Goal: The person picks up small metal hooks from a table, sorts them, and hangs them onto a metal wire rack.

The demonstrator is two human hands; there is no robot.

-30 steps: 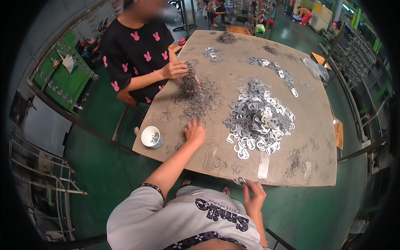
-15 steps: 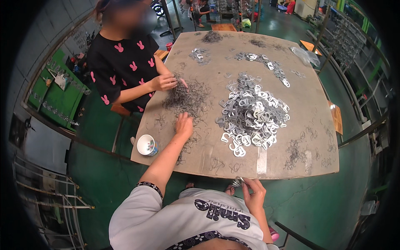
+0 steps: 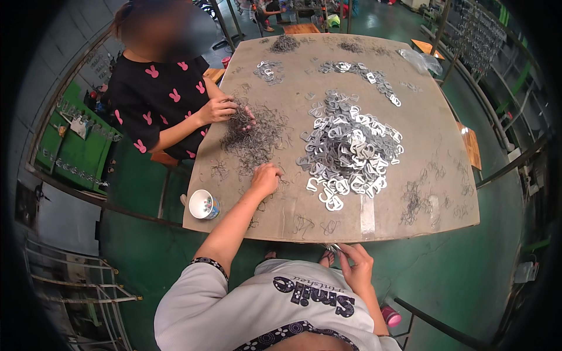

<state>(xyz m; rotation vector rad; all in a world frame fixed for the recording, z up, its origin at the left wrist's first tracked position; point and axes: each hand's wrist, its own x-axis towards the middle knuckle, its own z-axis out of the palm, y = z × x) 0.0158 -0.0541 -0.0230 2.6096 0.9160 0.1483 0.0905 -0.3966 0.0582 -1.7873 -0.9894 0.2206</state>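
My left hand (image 3: 266,179) is on the table at the near right fringe of a tangled heap of thin dark wire hooks (image 3: 263,131). Its fingers are drawn together, and what they pinch is too small to make out. Just below the table's front edge, my right hand (image 3: 358,266) is closed on a few shiny metal clips (image 3: 332,247), partly hidden by the fingers. A large mound of flat silver-grey, D-shaped metal clips (image 3: 351,146) lies right of my left hand. Across the wire heap, another person's hand (image 3: 216,109) is working in the wires.
A white paper cup (image 3: 203,205) with small things inside stands at the table's near left corner. Loose wires (image 3: 413,202) lie at the right; more clips (image 3: 374,78) and wire piles (image 3: 285,43) lie farther back. A clear plastic bag (image 3: 420,60) rests at the far right corner.
My left hand has moved slightly right, away from the wire heap toward the clip mound. My right hand stays at the table's front edge with the clips. The whole view has shifted a little.
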